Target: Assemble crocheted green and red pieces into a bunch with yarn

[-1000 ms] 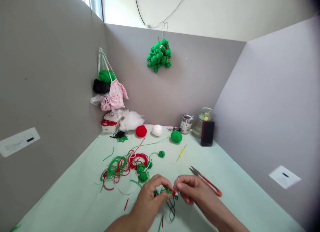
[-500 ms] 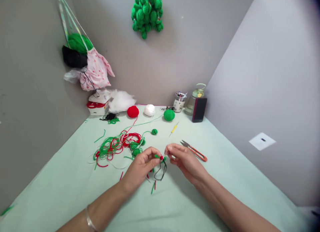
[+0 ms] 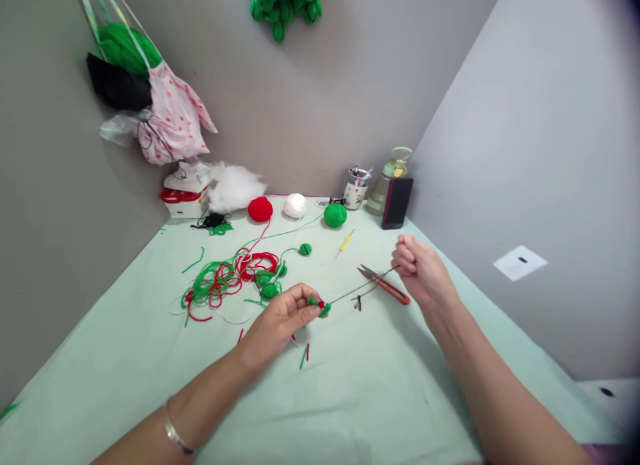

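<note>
My left hand (image 3: 285,318) pinches a small green and red knitted piece (image 3: 325,310) between thumb and fingertips, above the table. From this piece a thin dark cord (image 3: 363,286) runs tight up to my right hand (image 3: 421,268), whose fingers are curled closed around its far end. A small dark knotted bit (image 3: 358,302) dangles by a second strand below the cord. Orange-handled thread snips (image 3: 395,291) lie on the table under the cord, left of my right hand. Short red and green yarn snippets (image 3: 305,355) lie below my left hand.
Tangled red and green yarn (image 3: 215,281) and small green knitted balls (image 3: 270,289) spread left of centre. Behind stand red (image 3: 260,209), white (image 3: 295,205) and green (image 3: 335,215) yarn balls, a yellow-handled hook (image 3: 345,243), a pen cup (image 3: 355,190) and a phone (image 3: 397,203).
My right hand has moved right and upward, away from the left. The dark cord, hanging as a loop before, is now stretched between my hands. The camera view has shifted slightly.
</note>
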Tool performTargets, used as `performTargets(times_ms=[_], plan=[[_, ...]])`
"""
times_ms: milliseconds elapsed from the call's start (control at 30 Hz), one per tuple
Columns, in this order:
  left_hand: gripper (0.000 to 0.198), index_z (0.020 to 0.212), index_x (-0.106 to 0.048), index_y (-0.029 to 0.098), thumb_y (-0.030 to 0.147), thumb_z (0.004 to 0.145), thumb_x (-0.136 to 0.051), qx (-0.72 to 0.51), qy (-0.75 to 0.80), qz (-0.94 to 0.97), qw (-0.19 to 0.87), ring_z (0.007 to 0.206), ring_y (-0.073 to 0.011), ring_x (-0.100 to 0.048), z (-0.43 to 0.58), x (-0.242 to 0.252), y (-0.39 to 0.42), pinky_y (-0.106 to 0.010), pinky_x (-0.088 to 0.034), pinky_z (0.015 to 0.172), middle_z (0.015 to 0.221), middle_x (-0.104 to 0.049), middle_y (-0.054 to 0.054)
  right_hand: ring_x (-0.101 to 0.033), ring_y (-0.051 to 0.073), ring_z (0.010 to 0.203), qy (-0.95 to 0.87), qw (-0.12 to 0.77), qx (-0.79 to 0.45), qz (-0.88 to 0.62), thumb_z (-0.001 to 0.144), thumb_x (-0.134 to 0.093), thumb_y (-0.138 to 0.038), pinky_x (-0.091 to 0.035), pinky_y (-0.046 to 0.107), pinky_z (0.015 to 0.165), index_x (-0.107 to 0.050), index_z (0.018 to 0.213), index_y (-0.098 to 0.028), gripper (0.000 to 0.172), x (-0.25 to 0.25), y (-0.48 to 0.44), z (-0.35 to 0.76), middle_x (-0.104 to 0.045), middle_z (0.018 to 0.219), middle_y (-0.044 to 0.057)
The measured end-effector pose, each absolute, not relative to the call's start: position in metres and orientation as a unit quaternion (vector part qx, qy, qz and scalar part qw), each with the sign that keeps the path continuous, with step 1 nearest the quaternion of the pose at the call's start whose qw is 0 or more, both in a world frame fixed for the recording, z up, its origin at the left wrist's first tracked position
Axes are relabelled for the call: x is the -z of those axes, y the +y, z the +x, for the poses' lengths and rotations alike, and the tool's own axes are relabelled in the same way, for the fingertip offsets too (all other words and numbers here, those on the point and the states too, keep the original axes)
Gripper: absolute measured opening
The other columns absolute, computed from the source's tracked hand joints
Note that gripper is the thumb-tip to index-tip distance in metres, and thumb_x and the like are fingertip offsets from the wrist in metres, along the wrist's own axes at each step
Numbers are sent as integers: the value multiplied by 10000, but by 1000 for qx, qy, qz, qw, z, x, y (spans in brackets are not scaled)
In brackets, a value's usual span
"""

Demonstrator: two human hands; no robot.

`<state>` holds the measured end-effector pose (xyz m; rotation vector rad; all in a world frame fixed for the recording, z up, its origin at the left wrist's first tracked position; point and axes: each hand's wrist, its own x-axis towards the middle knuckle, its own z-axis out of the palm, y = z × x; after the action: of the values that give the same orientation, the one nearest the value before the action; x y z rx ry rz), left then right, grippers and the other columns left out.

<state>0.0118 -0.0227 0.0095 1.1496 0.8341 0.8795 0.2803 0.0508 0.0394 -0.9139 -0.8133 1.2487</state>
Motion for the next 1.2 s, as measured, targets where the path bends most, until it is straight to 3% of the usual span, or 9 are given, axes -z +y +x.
performTargets(times_ms=[333, 533, 600, 633, 700, 833, 900, 1033, 1200], plan=[[204, 915, -604, 195, 380, 849, -660, -401, 368, 511, 665, 706, -114, -430, 10, -12, -22, -255, -321, 658, 796, -543, 15, -273, 16, 362, -367, 712, -351, -485, 755, -656, -244, -180, 137, 354, -534, 752, -168, 145, -25, 71, 318, -365, 474, -108], [202, 908, -586, 189, 377, 860, -642, -393, 377, 526, 653, 678, -112, -397, 10, -9, -22, -255, -314, 632, 761, -503, 23, -261, 33, 387, -380, 684, -320, -535, 756, -606, -254, -179, 167, 384, -517, 760, -184, 113, -23, 76, 323, -364, 486, -101], [191, 917, -576, 193, 364, 864, -642, -408, 381, 531, 637, 697, -114, -412, 11, -7, -22, -253, -322, 642, 785, -511, 19, -275, 44, 409, -408, 659, -330, -539, 735, -614, -209, -183, 178, 400, -574, 850, -181, 125, -25, 71, 312, -418, 508, -85], [183, 927, -567, 198, 351, 863, -644, -418, 383, 531, 630, 715, -115, -425, 11, -6, -22, -251, -330, 654, 803, -515, 18, -293, 54, 425, -431, 640, -341, -538, 732, -618, -191, -196, 186, 413, -605, 942, -189, 211, -27, 65, 303, -452, 531, -76], [175, 952, -542, 214, 326, 865, -643, -437, 386, 530, 616, 741, -116, -441, 12, -4, -21, -246, -342, 674, 819, -510, 23, -305, 74, 462, -542, 551, -354, -526, 814, -570, -236, -220, 206, 441, -626, 1069, -208, 262, -32, 49, 281, -455, 575, -64], [162, 969, -518, 237, 313, 875, -627, -446, 404, 545, 584, 735, -115, -442, 14, -3, -22, -239, -352, 673, 807, -469, 37, -464, 114, 632, -701, 361, -368, -493, 914, -546, -333, -384, 247, 596, -684, 976, -190, 208, -41, 13, 237, -550, 724, -3], [157, 996, -533, 247, 326, 887, -613, -445, 411, 559, 566, 760, -121, -457, 14, -2, -23, -242, -365, 687, 830, -470, 32, -505, 131, 704, -744, 300, -361, -475, 941, -531, -363, -397, 256, 638, -686, 932, -187, 234, -44, 1, 222, -608, 814, 22], [173, 1050, -579, 254, 341, 902, -597, -439, 410, 589, 540, 865, -147, -502, 14, 1, -24, -262, -394, 764, 885, -527, 12, -476, 119, 685, -751, 261, -401, -455, 932, -555, -375, -365, 243, 610, -653, 832, -166, 251, -43, -8, 210, -594, 775, 12], [192, 1045, -629, 247, 381, 918, -579, -426, 418, 605, 527, 887, -170, -542, 15, -3, -26, -279, -417, 775, 928, -602, -13, -409, 91, 592, -657, 273, -541, -449, 868, -600, -349, -333, 219, 553, -634, 760, -154, 225, -34, -3, 211, -503, 646, -23]])
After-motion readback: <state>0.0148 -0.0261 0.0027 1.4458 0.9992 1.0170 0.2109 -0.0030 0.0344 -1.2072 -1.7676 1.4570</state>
